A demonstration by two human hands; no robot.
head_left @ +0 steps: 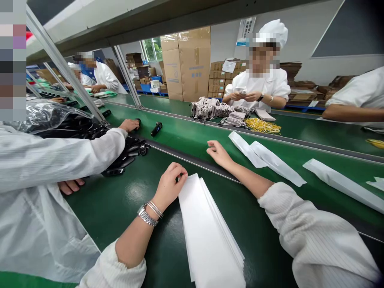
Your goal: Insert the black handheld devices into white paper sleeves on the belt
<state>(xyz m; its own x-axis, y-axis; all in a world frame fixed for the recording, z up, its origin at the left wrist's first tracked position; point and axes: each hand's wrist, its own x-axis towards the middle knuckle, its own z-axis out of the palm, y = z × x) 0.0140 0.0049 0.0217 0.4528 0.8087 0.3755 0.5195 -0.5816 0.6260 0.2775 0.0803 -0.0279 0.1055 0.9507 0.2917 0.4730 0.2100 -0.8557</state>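
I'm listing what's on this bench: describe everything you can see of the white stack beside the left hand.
The white stack is several long, narrow, flat pieces, thin and paper-like, fanned so edges show on its right. It lies on the green work surface, far end slanting left, near end partly out of the picture. The fingertips of the left hand are at its far corner.

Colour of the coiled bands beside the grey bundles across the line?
Yellow: the coiled bands show best in the head view.
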